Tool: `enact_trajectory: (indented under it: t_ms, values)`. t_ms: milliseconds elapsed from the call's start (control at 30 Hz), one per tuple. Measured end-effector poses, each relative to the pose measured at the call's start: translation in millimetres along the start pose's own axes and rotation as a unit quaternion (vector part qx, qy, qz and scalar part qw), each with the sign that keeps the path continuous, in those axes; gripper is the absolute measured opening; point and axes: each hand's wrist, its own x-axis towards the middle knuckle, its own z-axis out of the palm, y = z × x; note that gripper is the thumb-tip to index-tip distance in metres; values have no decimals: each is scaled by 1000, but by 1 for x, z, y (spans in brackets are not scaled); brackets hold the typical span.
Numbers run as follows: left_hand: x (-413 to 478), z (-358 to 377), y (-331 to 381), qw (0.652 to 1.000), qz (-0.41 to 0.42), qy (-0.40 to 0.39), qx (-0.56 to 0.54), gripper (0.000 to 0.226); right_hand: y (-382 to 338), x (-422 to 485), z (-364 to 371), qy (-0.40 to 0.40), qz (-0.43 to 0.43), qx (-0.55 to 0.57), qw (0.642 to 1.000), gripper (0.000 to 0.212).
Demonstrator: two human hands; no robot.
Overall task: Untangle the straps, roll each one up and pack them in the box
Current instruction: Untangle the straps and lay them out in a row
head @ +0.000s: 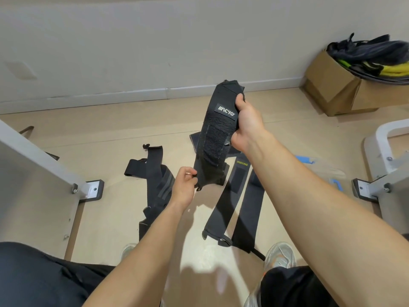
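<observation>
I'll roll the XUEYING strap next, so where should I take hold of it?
Probably the end of the XUEYING strap nearest you: it lies flat and straight on the floor, and that end is bare. Come from above and pinch its edge; the far end sits partly behind the held MCYO strap.

Bare forearms, blk bottoms, grey sneakers
</observation>
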Motion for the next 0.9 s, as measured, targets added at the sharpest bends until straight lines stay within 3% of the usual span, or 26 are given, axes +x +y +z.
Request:
enact_trajectory:
  t_ms: [167,300,500,600,733,900]
  values:
    - [-6,11,15,996,23,-72,-51,38,-1,1,3,0,20,-2,1000,40]
    - [-5,19,26,990,22,-68,-123,51,-6,-3,3,-13,27,-8,1000,42]
    - [-2,23,26,989,52,-79,-116,29,-12,-5,-2,-21,16,-16,1000,40]
    - [-3,17,20,991,52,-95,-80,19,-19,-6,-8,-21,-7,-27,999,29]
    - [-5,5,1,992,48,-94,-62,16,-25,-1,-22,7,-62,-85,994,24]
    - [-12,7,-19,984,-1,-180,13,29,-16,19,-43,67,-85,-98,989,23]
